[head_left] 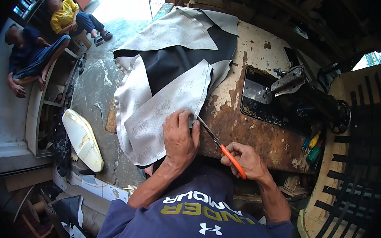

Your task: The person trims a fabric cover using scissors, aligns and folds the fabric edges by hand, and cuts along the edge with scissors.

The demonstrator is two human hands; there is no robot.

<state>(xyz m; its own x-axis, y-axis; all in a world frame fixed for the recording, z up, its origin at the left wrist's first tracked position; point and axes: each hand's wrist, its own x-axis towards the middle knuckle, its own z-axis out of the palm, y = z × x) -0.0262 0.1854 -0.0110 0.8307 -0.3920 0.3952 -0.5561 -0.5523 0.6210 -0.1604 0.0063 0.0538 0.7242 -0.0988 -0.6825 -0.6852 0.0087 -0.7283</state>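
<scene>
Across the worktable lies a sewn cover of black synthetic leather (165, 68), its silvery-grey printed backing (167, 102) mostly turned up. My left hand (180, 136) grips this cover near its lower right edge, fingers bent over the backing and thumb beside the scissors' tips. In my right hand (249, 162) is a pair of scissors with orange handles (232, 161). Their dark blades (209, 131) point up and left, reaching the cover's edge beside my left thumb. Whether the blades have material between them is too small to tell.
A black sewing machine (306, 100) stands on the worn tabletop (268, 144) at right, with screwdrivers (314, 152) near it. A frame with black straps (350, 174) leans further right. Left are a pale seat-shaped foam pad (83, 140) and two seated people (67, 17).
</scene>
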